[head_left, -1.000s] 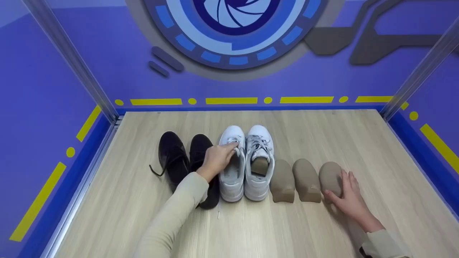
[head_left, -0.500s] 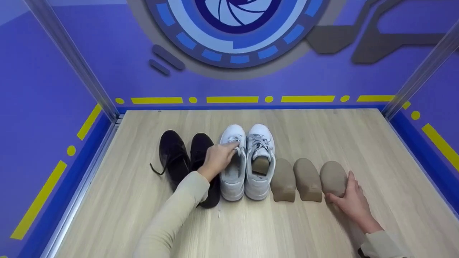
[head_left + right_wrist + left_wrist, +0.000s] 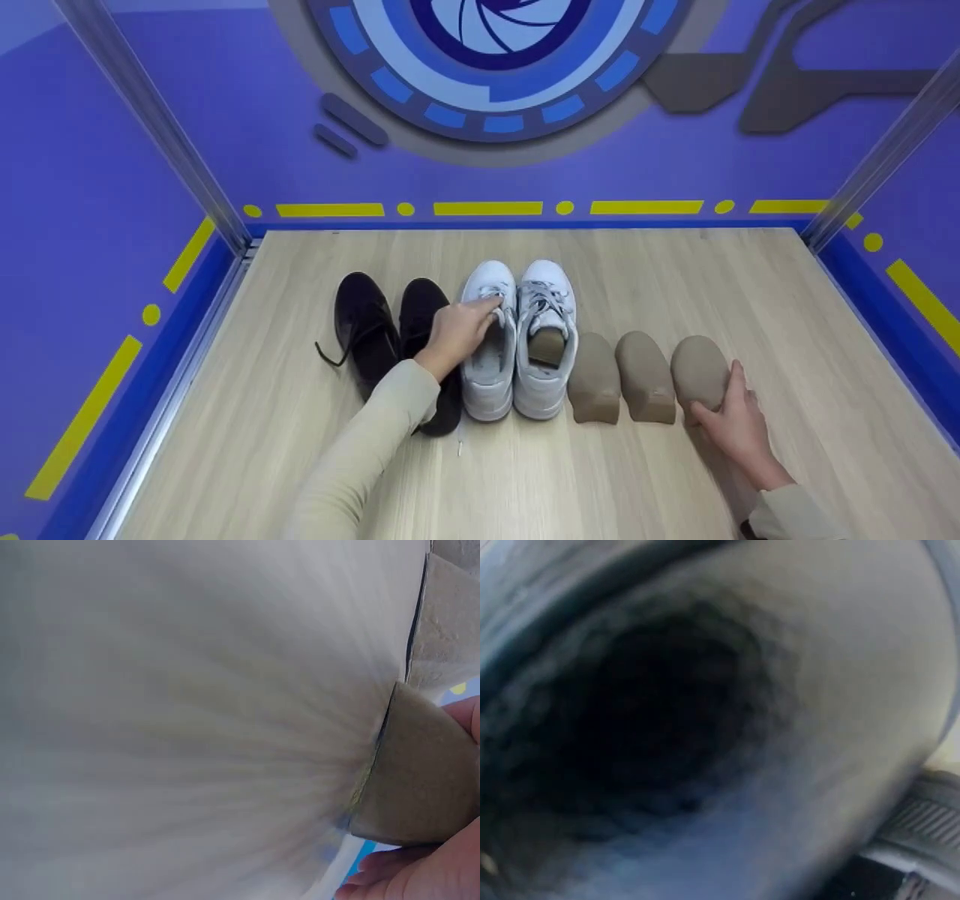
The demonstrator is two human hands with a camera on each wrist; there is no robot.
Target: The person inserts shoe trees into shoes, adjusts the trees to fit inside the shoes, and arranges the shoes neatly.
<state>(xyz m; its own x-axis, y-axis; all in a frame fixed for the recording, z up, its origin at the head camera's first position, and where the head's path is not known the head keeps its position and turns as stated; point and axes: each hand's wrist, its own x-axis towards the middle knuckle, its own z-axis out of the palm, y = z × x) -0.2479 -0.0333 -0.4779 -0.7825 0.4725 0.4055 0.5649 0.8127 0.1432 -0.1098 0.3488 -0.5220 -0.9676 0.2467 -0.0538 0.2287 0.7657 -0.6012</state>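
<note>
Two white sneakers stand side by side in the head view. My left hand (image 3: 456, 334) pinches the tongue of the left white sneaker (image 3: 487, 401) at the lacing, and its opening shows bare inside. The right white sneaker (image 3: 541, 397) has a brown shoe insert (image 3: 547, 346) in it. On the right, my right hand (image 3: 741, 435) grips the rightmost brown shoe insert (image 3: 699, 367), thumb at its near end and fingers along its right side. That insert (image 3: 420, 772) sits between thumb and fingers in the right wrist view. A blurred, dark shoe interior (image 3: 652, 705) fills the left wrist view.
Two more brown inserts, one (image 3: 595, 379) beside the right sneaker and one (image 3: 645, 379) further right, lie in a row. Black shoes (image 3: 361, 315) stand left, partly under my left arm. A loose lace (image 3: 330, 356) trails from them. Blue panels (image 3: 525, 180) enclose the wooden table (image 3: 562, 480).
My right hand's fingers have slid from over the insert to its right side, and the insert tips up slightly. The left hand keeps its pinch on the tongue.
</note>
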